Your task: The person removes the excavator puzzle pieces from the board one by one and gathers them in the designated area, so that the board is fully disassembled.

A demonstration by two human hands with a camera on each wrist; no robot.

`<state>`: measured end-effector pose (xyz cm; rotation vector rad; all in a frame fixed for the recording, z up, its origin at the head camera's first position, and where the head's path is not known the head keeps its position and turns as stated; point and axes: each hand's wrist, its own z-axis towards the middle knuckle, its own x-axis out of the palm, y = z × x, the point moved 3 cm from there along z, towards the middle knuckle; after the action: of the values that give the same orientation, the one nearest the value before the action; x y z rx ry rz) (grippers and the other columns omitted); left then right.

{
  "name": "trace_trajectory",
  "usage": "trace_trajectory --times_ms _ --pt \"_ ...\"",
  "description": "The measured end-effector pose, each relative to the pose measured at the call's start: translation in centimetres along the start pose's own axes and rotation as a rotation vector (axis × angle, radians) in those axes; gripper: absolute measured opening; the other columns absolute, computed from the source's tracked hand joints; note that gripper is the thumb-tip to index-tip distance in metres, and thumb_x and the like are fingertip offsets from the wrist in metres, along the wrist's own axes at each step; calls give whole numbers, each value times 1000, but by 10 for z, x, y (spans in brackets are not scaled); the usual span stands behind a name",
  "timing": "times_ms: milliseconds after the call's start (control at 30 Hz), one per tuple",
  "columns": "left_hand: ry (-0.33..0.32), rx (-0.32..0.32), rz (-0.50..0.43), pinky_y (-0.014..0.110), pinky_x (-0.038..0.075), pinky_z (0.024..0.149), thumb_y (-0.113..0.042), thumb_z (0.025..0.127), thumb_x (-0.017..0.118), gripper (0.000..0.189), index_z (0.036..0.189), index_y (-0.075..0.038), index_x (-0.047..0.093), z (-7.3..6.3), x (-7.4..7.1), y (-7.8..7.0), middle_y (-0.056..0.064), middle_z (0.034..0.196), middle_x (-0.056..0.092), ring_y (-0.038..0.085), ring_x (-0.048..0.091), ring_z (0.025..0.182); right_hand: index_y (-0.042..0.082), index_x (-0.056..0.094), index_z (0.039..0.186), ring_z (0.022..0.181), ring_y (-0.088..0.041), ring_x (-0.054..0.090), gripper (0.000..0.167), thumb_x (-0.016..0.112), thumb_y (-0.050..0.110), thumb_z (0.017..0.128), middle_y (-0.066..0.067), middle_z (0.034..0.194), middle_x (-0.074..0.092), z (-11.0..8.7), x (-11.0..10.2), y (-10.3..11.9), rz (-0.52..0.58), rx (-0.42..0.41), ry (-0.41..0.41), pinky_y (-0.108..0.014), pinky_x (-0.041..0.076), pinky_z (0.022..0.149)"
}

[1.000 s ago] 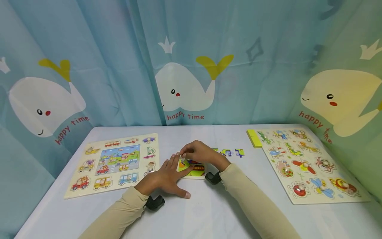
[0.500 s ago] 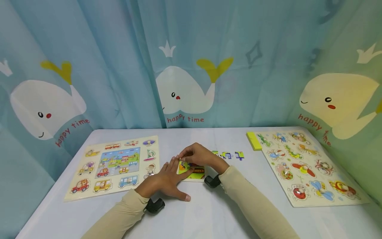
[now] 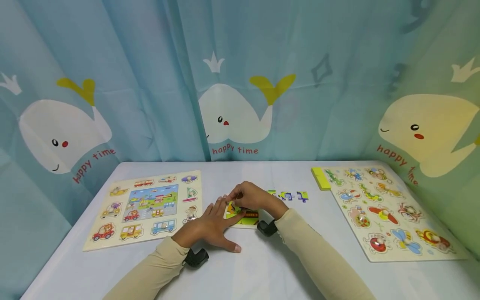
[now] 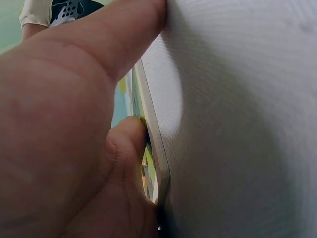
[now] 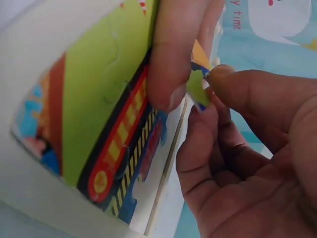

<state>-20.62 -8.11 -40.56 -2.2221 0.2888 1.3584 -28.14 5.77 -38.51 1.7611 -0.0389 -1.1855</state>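
A small jigsaw puzzle board (image 3: 249, 221) with a green and red picture lies at the table's centre. My left hand (image 3: 210, 227) spreads over its left side, with one finger (image 5: 168, 59) resting on the joined pieces in the right wrist view. My right hand (image 3: 256, 199) is at the board's far edge, pinching a small green, blue and orange jigsaw piece (image 5: 199, 91) between thumb and fingers. Part of the board shows bare, pale backing (image 5: 156, 186). In the left wrist view the thumb and palm hide most of the board; its edge (image 4: 153, 114) shows.
Loose jigsaw pieces (image 3: 286, 196) lie just right of the right hand. A vehicle peg puzzle (image 3: 144, 239) is on the left. On the right lie an insect peg puzzle (image 3: 378, 225) and a yellow block (image 3: 320, 179). A whale-patterned curtain (image 3: 168, 83) hangs behind the table.
The head view has shifted slightly. Both hands stay at the board in nearly the same pose, with only a slight shift of the right fingers.
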Motion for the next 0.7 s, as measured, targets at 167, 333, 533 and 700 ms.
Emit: trace_trajectory --times_ms 167,333,533,700 --pt "2 -4 4 54 1 113 -72 76 65 96 155 -35 24 0 0 0 20 159 -8 35 -13 145 -2 72 107 85 -9 58 20 60 -5 92 -7 103 71 0 0 0 9 -34 9 -25 49 78" --pt "-13 5 6 52 -1 114 -72 76 64 95 155 -35 25 1 0 1 19 160 -11 34 -16 145 -1 73 104 76 -10 58 17 61 -5 91 -4 92 70 1 1 1 26 -17 40 -25 51 73" --pt "-9 -4 8 52 -1 114 -72 76 65 96 155 -35 25 0 1 1 19 160 -9 34 -15 145 1 72 111 74 -11 59 21 61 -2 94 -5 98 71 0 5 -1 35 11 40 -25 52 65" --pt "-12 2 13 52 0 114 -71 77 65 95 155 -35 25 1 1 1 19 160 -12 34 -14 145 0 71 111 77 -11 59 20 61 0 93 -4 97 70 -3 -6 -2 -7 -31 -32 -26 50 71"
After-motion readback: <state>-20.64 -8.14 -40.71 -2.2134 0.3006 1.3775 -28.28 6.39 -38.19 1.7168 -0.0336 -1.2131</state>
